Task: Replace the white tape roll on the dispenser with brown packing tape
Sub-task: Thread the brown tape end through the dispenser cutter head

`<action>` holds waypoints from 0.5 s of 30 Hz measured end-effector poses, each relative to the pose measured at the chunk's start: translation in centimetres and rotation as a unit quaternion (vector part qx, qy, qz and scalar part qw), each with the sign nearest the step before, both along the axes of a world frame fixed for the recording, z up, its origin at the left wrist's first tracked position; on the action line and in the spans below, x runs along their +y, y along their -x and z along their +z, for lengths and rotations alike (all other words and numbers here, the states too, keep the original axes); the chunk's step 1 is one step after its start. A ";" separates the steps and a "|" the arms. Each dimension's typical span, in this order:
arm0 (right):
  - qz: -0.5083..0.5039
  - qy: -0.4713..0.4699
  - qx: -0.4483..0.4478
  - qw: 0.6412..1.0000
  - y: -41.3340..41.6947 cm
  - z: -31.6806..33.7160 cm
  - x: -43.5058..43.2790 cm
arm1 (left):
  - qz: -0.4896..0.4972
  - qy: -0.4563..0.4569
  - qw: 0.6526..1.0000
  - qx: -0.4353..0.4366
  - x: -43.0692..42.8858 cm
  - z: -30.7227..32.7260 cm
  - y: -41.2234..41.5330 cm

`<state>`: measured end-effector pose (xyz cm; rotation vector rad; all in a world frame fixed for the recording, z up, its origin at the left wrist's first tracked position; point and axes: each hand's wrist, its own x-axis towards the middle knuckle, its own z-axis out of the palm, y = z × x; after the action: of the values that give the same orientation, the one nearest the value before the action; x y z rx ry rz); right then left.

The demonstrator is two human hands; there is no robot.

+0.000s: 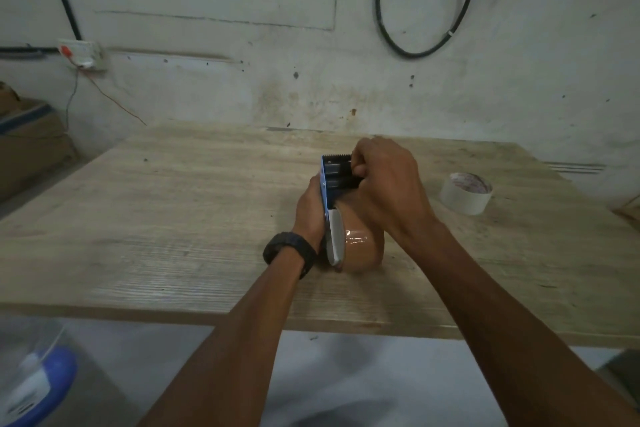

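wooden counter (173, 218) against a stained wall. mid-counter, the left hand (310, 208) grips the dispenser (334, 180), brown tape (362, 248) already mounted; its long axis runs away from the person, toothed blade farthest. the right hand (384, 184) pinches near the rollers, so fingers could catch the teeth, or tape misthread. the white roll (465, 192) lies well right.

head cam | looks forward-down, close over table (173, 218) | wall (242, 62) behind
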<state>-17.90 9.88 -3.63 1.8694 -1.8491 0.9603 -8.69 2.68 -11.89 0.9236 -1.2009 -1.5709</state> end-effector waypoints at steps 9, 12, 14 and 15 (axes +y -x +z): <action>0.021 0.072 -0.090 0.993 0.2 -0.1 0.1 | -0.026 0.034 0.998 -0.034 -0.4 -0.6 -0.2; 0.011 0.079 -0.099 0.992 0.3 0.1 0.1 | -0.027 0.038 0.998 -0.043 -0.5 -0.6 -0.2; 0.003 0.080 -0.102 0.992 0.3 0.3 0.1 | -0.036 0.023 0.999 -0.019 -0.5 -0.7 -0.2; 0.001 0.079 -0.100 0.992 0.3 0.3 0.1 | -0.041 0.023 0.999 -0.013 -0.5 -0.7 -0.2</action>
<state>-18.17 9.95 -3.29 1.7357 -1.8199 1.2965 -8.50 2.21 -12.55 0.8769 -1.3020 -1.5936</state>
